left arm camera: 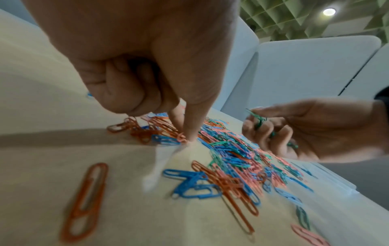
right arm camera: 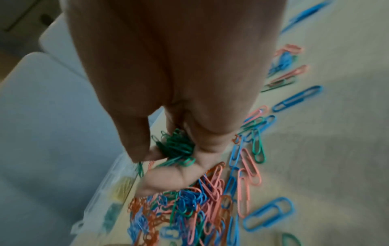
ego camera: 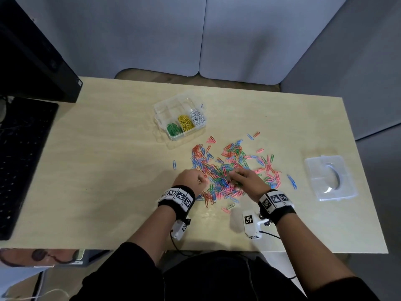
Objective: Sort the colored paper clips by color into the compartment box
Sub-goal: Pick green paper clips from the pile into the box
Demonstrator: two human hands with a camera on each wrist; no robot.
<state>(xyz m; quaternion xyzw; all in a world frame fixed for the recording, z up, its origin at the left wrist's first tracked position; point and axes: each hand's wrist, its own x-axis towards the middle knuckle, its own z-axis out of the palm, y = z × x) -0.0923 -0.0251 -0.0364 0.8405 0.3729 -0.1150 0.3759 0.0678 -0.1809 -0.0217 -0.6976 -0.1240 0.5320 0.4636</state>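
- A bunch of green clips (right arm camera: 177,146) is held in the right hand (ego camera: 249,181); the fingers (right arm camera: 168,179) and thumb are curled around the bunch, just above the pile.
- The left hand (ego camera: 192,179) is seen at the left edge of the pile of mixed clips (ego camera: 227,168). Most of its fingers are curled into the palm, while the index finger and thumb (left arm camera: 189,116) are pointed down together and are touching the table among orange clips. Whether a clip is pinched between them cannot be told.
- The pile is spread on the table (ego camera: 108,170) in front of the person; blue, pink, orange and green clips are mixed in it.
- The compartment box (ego camera: 180,118) is placed behind the pile, a little to the left, apart from it. Green clips, yellow clips and white clips are kept in its three near compartments.
- A clear lid (ego camera: 329,177) is lying at the right side of the table.
- A black keyboard (ego camera: 23,159) is seen at the far left.
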